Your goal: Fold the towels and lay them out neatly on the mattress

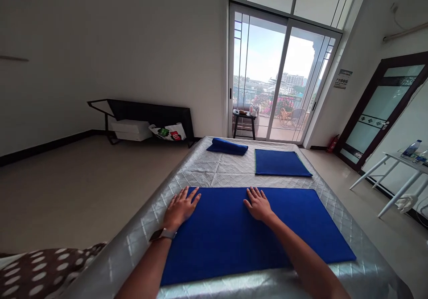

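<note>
A blue cloth (220, 241) lies spread flat across the near part of a table with a silvery quilted cover (197, 172). My left hand (180, 207) rests palm down at the cloth's far left corner, fingers spread, with a watch on the wrist. Near the middle of the far edge, my right hand (258, 204) lies flat on the same cloth, its fingers stretched out. Beyond it sits a second blue cloth (281, 162), folded into a neat flat rectangle with a greenish edge. To its left is a rolled or loosely folded blue cloth (228, 146).
Brown polka-dot fabric (36, 270) is at the lower left. A black bench-like frame (150, 112) with a white box (130, 130) stands by the wall. Behind the table are a stool (244, 117) and sliding glass doors (261, 67). At right, a small table (401, 157) holds bottles.
</note>
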`<action>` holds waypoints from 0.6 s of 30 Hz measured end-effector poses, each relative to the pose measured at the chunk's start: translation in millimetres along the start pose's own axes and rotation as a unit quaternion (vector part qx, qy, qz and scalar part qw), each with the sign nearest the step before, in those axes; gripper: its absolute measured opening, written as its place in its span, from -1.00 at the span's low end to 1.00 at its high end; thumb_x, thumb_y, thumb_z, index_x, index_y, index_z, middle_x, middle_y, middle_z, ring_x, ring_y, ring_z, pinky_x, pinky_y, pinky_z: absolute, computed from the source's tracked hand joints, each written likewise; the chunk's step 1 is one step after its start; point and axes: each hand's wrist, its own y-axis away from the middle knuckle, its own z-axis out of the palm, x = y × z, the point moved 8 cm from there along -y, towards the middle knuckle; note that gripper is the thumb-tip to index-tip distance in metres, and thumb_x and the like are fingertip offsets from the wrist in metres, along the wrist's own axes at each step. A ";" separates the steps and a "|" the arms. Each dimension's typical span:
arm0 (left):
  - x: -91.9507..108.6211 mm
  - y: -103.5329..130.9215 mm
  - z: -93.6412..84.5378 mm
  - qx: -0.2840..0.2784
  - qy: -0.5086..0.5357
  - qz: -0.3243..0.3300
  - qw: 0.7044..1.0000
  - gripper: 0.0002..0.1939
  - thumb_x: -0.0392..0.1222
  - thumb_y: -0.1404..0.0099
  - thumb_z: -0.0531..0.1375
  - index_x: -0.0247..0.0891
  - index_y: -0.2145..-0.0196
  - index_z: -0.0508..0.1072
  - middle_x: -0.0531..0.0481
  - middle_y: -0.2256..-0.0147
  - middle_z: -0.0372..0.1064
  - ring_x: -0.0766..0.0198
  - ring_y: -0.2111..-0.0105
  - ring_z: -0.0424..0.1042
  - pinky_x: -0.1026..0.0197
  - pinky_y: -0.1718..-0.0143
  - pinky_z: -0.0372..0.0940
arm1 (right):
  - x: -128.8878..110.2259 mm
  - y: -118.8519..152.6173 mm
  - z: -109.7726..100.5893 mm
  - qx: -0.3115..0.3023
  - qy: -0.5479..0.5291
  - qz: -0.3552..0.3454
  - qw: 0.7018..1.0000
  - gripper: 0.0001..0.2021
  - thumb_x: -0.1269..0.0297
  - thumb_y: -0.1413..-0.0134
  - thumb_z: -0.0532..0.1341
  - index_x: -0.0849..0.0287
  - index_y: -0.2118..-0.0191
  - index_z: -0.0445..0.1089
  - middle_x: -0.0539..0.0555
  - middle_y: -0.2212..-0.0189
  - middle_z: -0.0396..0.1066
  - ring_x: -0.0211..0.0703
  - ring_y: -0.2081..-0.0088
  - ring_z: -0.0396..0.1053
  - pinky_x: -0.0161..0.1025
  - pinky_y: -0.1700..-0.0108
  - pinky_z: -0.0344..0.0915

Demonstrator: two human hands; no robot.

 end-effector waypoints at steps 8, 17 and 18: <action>-2.8 0.3 0.2 -0.019 0.007 -0.007 1.000 -0.36 0.10 -0.44 -0.16 -0.15 -0.38 0.10 -0.22 -0.39 -0.01 0.00 -0.37 0.03 -0.09 -0.35 -0.09 | 214.0 80.2 -55.1 0.015 0.081 0.236 0.968 -0.37 0.04 -0.41 -0.25 0.25 -0.45 -0.14 0.15 -0.45 -0.14 -0.14 -0.45 -0.25 -0.08 -0.41 -0.26; -5.5 -0.4 -0.4 0.007 -0.001 -0.004 1.000 -0.38 0.06 -0.44 -0.17 -0.14 -0.36 0.15 -0.17 -0.36 0.10 0.02 -0.34 0.10 -0.08 -0.33 -0.01 | 254.6 100.4 -63.7 0.037 0.089 0.289 0.953 -0.36 0.08 -0.40 -0.25 0.33 -0.45 -0.17 0.18 -0.45 -0.16 -0.14 -0.45 -0.22 -0.13 -0.41 -0.21; -4.6 0.0 -1.1 0.007 -0.005 -0.005 1.000 -0.38 0.06 -0.44 -0.18 -0.14 -0.36 0.16 -0.18 -0.36 0.10 0.02 -0.34 0.10 -0.08 -0.33 -0.01 | 251.6 100.3 -65.0 0.036 0.086 0.290 0.953 -0.36 0.09 -0.40 -0.24 0.34 -0.45 -0.17 0.18 -0.45 -0.17 -0.13 -0.45 -0.22 -0.13 -0.40 -0.21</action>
